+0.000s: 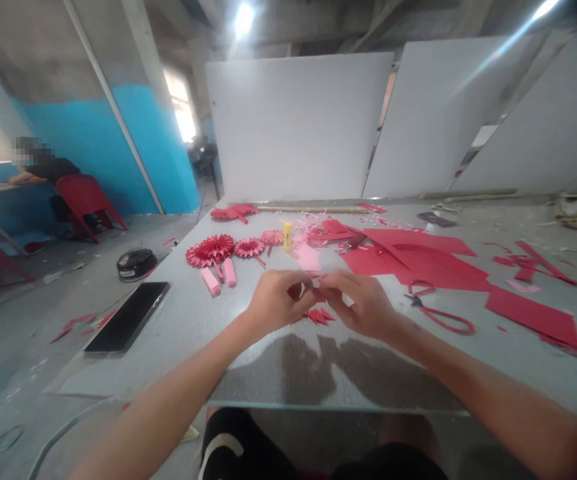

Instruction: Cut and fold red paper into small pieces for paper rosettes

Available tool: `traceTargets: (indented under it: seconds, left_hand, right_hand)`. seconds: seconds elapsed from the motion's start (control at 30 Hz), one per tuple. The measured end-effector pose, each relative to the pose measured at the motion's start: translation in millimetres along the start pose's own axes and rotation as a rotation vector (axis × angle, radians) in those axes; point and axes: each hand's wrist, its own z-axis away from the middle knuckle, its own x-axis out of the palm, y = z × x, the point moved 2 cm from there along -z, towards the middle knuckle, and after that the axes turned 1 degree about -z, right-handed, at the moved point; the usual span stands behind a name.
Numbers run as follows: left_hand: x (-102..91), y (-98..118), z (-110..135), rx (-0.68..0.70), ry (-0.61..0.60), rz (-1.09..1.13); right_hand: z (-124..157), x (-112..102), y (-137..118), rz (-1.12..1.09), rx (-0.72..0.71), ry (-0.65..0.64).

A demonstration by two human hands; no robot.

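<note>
Red paper piece (319,291) sits between the person's two hands, near the middle of the tabletop (178,363), mostly hidden by the fingers. The left hand (279,297) pinches its left side between thumb and forefinger; the right hand (361,300) has its fingertips pressed together on the right side. Pointed red tips (321,317) show just below the hands; whether they join the held piece cannot be told. On the far side, a yellow tube (287,237) stands upright, with pleated rosettes (213,250) to its left and large red sheets (433,267) to its right. Red-handled scissors (449,321) lie open, right of the right hand. A dark-screened phone (127,319) rests at the left edge.
</note>
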Motion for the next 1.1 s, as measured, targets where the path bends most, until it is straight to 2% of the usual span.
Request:
traceTargets:
  seconds: [0.2,0.3,0.4,0.5,0.57,0.8,0.93,1.1]
  left_hand:
    - [-12.8,-31,-9,-0.102,0.088,-0.091]
    - [-14.5,-28,-8,-0.076,0.114,-0.022]
    - [-6.9,-13,-5,0.012,0.059,0.056]
    - [1.3,-4,-1,0.027,0.036,0.069]
    - [3.3,-3,0,0.004,0.047,0.068]
    - [0.4,-4,0,0.024,0.026,0.061]
    - [0.7,-7,-1,-0.021,0.047,0.016]
    - [2.8,-8,0,-0.004,0.033,0.045]
  right_hand:
    - [-6,-15,-2,-0.006,0.101,0.172]
    - [-9,-17,-2,-0.041,0.137,0.215]
    - [-8,-11,-1,-0.089,0.149,0.189]
    - [-6,-7,-2,-0.119,0.156,0.176]
    - [-6,-6,-1,-0.180,0.191,0.148]
    - [-7,-1,13,-0.707,0.506,-0.014]
    - [-5,6,17,-0.787,0.592,-0.131]
    - [-7,9,15,-0.882,0.641,-0.173]
